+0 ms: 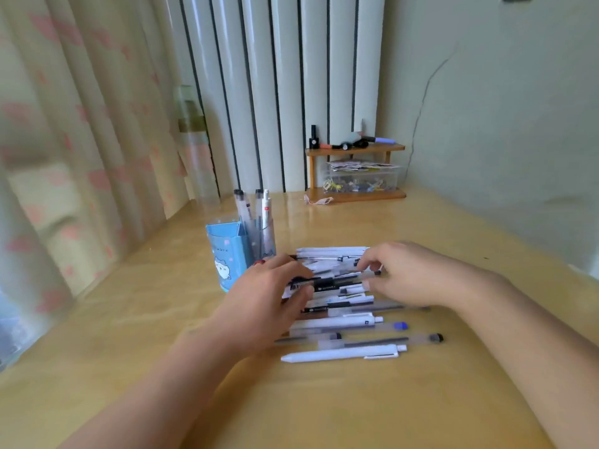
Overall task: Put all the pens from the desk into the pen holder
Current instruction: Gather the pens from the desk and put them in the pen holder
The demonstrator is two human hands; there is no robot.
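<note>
Fingers of both hands, left hand (265, 299) and right hand (405, 273), pinch a clear black-gripped plastic pen (334, 281); at ten o'clock, blue cartoon-printed pen holder (227, 257) holds three upright pens (256, 209).

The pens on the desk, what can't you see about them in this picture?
All head view:
- Pens in the pile: their number; the left hand and right hand cover the middle.
- Clear pen between both hands: blurred, so which fingers pinch it is unclear.
- Pen holder: its inside, hidden by the blue printed wall; three pens stick out.
- Print on pen barrels: too small.
</note>
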